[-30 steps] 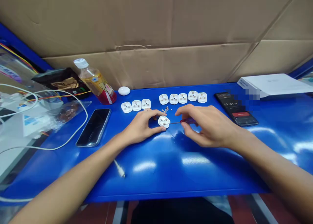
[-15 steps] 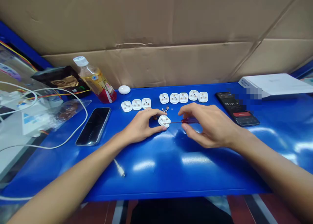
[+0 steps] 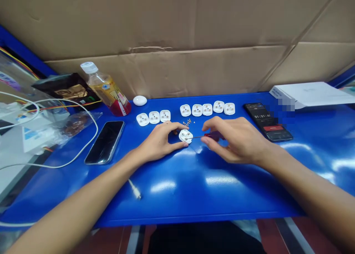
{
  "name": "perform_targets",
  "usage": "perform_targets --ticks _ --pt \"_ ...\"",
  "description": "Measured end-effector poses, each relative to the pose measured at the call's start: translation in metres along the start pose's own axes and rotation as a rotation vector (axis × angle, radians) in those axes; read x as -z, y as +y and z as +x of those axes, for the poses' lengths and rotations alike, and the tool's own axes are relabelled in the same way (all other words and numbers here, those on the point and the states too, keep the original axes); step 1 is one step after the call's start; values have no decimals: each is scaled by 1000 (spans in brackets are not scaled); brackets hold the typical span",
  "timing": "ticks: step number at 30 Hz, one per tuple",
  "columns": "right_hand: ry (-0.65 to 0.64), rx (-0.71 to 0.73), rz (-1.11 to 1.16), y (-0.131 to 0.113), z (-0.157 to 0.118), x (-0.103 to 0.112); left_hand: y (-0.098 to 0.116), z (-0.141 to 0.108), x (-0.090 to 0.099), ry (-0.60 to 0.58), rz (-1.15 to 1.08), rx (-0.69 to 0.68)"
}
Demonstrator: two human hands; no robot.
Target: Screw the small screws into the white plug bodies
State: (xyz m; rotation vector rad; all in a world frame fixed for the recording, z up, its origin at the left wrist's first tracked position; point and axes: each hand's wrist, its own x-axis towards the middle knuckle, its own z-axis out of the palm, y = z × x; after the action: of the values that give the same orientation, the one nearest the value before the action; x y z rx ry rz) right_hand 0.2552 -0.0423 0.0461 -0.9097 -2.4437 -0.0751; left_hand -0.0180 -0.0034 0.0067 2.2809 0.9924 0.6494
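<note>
A white three-pin plug body (image 3: 185, 136) is gripped just above the blue workbench (image 3: 166, 187) between the thumb and curled fingers of the left hand (image 3: 159, 141). A red-handled screwdriver (image 3: 213, 136) is pinched in the closed fingers of the right hand (image 3: 235, 141), its shaft tip set against the plug body. Loose screws (image 3: 186, 122) are heaped just beyond, beside a row of five spare plug bodies (image 3: 207, 109)

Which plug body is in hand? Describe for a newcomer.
On the blue table, eight white plastic plug bodies lie in a line along the far edge. The ninth white plug body sits nearer, alone, pinched by the left hand, a red-handled screwdriver held to its face by the right hand.
</note>
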Motion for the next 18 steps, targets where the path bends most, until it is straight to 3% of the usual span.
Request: perform_targets --ticks 14,18 --pt "-37 -22 -55 -1 -1 2 3 1 1 -12 12 14" --pt "-90 -38 42 -1 0 4 5 1 1 -4 18 18"
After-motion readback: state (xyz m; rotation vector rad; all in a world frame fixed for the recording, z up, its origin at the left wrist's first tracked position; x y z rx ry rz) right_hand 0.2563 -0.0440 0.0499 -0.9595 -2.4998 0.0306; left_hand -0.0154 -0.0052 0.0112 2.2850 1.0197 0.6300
